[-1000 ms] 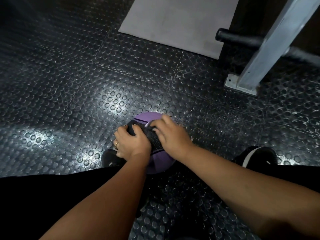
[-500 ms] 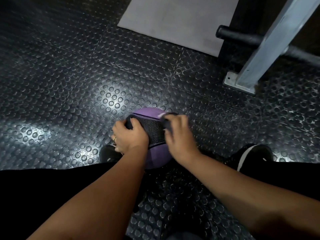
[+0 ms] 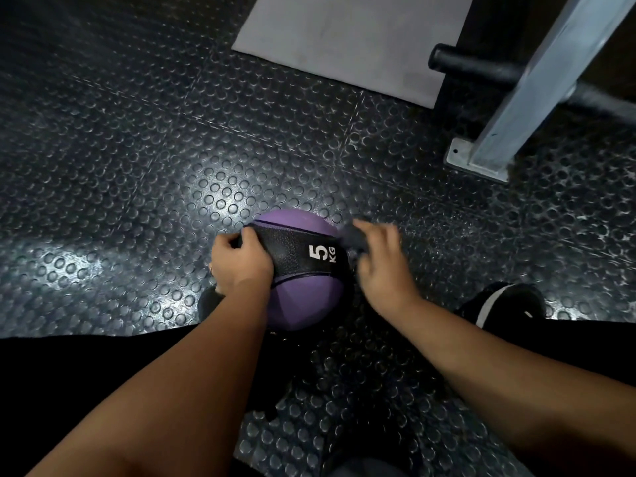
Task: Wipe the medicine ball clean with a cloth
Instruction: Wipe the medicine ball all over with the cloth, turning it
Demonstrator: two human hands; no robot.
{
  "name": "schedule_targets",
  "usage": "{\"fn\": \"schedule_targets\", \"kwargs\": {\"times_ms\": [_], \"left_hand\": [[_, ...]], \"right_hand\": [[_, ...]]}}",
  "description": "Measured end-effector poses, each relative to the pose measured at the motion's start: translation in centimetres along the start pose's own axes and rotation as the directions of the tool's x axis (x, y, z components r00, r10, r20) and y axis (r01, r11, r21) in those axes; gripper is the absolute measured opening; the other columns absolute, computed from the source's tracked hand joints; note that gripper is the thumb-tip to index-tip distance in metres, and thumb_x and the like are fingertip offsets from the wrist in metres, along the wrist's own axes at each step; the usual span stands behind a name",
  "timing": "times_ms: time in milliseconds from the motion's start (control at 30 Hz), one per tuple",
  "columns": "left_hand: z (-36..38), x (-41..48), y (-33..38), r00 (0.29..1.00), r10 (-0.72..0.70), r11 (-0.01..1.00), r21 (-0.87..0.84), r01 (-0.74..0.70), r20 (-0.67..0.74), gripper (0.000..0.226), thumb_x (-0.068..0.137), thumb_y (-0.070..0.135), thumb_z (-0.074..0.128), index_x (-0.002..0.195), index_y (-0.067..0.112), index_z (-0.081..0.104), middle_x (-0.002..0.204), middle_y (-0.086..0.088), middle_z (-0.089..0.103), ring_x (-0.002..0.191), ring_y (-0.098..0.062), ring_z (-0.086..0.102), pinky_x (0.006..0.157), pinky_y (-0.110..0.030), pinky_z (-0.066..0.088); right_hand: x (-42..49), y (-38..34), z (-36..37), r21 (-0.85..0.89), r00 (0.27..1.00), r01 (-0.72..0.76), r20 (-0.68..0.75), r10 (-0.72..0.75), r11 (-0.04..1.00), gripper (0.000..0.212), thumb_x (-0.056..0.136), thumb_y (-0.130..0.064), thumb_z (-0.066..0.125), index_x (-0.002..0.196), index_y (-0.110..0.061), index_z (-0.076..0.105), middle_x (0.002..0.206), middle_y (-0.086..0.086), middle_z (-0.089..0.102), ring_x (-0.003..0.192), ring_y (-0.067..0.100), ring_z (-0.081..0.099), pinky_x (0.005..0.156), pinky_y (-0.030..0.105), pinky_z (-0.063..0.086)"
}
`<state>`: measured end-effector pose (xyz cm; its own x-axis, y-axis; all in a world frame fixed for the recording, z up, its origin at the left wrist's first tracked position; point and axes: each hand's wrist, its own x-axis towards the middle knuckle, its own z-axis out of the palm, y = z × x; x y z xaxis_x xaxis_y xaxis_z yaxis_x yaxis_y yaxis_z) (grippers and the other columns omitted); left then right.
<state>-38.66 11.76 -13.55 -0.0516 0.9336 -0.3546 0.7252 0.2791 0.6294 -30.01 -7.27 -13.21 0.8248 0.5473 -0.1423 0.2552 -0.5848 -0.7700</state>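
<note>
A purple medicine ball (image 3: 303,304) with a black band marked "5 KG" (image 3: 296,253) sits on the studded floor between my feet. My left hand (image 3: 239,261) grips the ball's left side, fingers curled over the end of the band. My right hand (image 3: 380,266) is at the ball's right edge and holds a dark cloth (image 3: 351,235), which shows blurred under the fingers.
Black studded rubber floor (image 3: 137,166) all around. A grey mat (image 3: 347,39) lies ahead. A grey metal post with a bolted base plate (image 3: 481,160) and a black bar (image 3: 475,67) stand at the right. My shoes (image 3: 502,304) flank the ball.
My right hand has slid with the cloth from the top of the ball across to its right edge, which uncovers the "5 KG" mark. My left hand stays on the left side.
</note>
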Motion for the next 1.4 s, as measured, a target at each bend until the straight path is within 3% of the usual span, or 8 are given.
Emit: {"fn": "schedule_targets", "kwargs": {"times_ms": [133, 267, 500, 600, 833, 1100, 1267, 1400], "left_hand": [[-0.2, 0.4, 0.1, 0.999, 0.032, 0.999, -0.013, -0.032, 0.029, 0.019, 0.088, 0.044, 0.059, 0.091, 0.025, 0.058, 0.093, 0.002, 0.064, 0.093, -0.026, 0.06, 0.103, -0.047, 0.044], [-0.1, -0.3, 0.4, 0.999, 0.037, 0.999, -0.014, -0.037, 0.004, 0.021, 0.084, 0.047, 0.058, 0.089, 0.026, 0.059, 0.094, 0.002, 0.067, 0.092, -0.026, 0.06, 0.103, -0.049, 0.043], [0.1, -1.4, 0.8, 0.999, 0.034, 0.999, 0.019, -0.034, 0.01, 0.033, 0.075, 0.058, 0.051, 0.093, 0.032, 0.06, 0.103, 0.004, 0.067, 0.098, -0.027, 0.061, 0.101, -0.057, 0.042], [-0.1, -1.0, 0.8, 0.999, 0.036, 0.999, 0.018, -0.036, 0.014, 0.031, 0.077, 0.056, 0.051, 0.091, 0.03, 0.06, 0.099, 0.004, 0.067, 0.097, -0.027, 0.061, 0.101, -0.056, 0.043], [0.3, -2.1, 1.0, 0.991, 0.124, 0.983, 0.131, -0.13, 0.053, 0.022, 0.087, 0.045, 0.057, 0.098, 0.026, 0.06, 0.11, -0.005, 0.066, 0.105, -0.032, 0.06, 0.092, -0.041, 0.042], [1.2, -2.9, 1.4, 0.957, 0.253, 0.947, 0.165, -0.275, 0.138, 0.018, 0.096, 0.039, 0.049, 0.098, 0.027, 0.062, 0.107, -0.001, 0.063, 0.097, -0.026, 0.056, 0.102, -0.051, 0.04], [1.5, -1.6, 2.8, 0.922, 0.303, 0.92, 0.18, -0.349, 0.241, 0.026, 0.094, 0.044, 0.048, 0.107, 0.029, 0.066, 0.109, 0.002, 0.068, 0.094, -0.021, 0.057, 0.106, -0.053, 0.037], [1.5, -0.9, 3.7, 0.841, 0.395, 0.849, 0.203, -0.487, 0.369, 0.025, 0.097, 0.043, 0.049, 0.108, 0.029, 0.067, 0.104, 0.003, 0.068, 0.092, -0.018, 0.055, 0.105, -0.051, 0.041]], "right_hand": [[0.4, -5.1, 3.3, 0.0, 0.877, 0.462, 0.151, -0.456, 0.887, 0.062, 0.082, 0.01, 0.047, 0.138, -0.018, 0.049, 0.146, 0.011, 0.041, 0.133, 0.033, 0.038, 0.113, 0.044, 0.031], [-2.3, -0.1, 3.6, -0.053, 0.79, 0.563, 0.328, -0.518, 0.825, 0.071, 0.08, 0.012, 0.039, 0.142, -0.02, 0.044, 0.156, 0.0, 0.028, 0.146, 0.029, 0.012, 0.117, 0.049, 0.02], [-4.6, 8.7, 0.0, -0.127, 0.924, 0.027, 0.381, 0.024, 0.991, 0.083, 0.079, 0.022, 0.036, 0.145, -0.028, 0.036, 0.151, -0.015, 0.016, 0.145, 0.019, 0.023, 0.116, 0.023, 0.012], [-3.2, 8.4, -1.5, -0.138, 0.966, -0.187, 0.153, 0.208, 0.972, 0.066, 0.086, 0.018, 0.038, 0.143, -0.015, 0.038, 0.148, -0.002, 0.035, 0.136, 0.021, 0.039, 0.109, 0.013, 0.018], [2.4, -6.3, 2.3, 0.01, 0.899, 0.397, 0.198, -0.391, 0.918, 0.07, 0.087, 0.012, 0.042, 0.148, -0.02, 0.031, 0.157, 0.0, 0.024, 0.146, 0.021, 0.015, 0.12, 0.034, 0.012], [-2.1, 0.2, 1.6, -0.115, 0.86, 0.448, 0.325, -0.393, 0.887, 0.081, 0.073, 0.01, 0.032, 0.149, -0.016, 0.029, 0.158, 0.002, 0.02, 0.147, 0.019, 0.011, 0.12, 0.028, 0.009], [-7.2, 8.5, -3.2, -0.166, 0.887, 0.046, 0.46, 0.036, 0.985, 0.049, 0.1, -0.019, 0.041, 0.143, -0.04, 0.031, 0.149, -0.014, 0.032, 0.135, 0.008, 0.037, 0.104, 0.007, 0.026], [-2.7, 7.4, -5.2, -0.086, 0.921, -0.389, 0.005, 0.391, 0.917, 0.046, 0.1, -0.011, 0.038, 0.144, -0.024, 0.04, 0.097, 0.014, 0.066, 0.07, 0.018, 0.054, 0.061, 0.022, 0.038]]}}
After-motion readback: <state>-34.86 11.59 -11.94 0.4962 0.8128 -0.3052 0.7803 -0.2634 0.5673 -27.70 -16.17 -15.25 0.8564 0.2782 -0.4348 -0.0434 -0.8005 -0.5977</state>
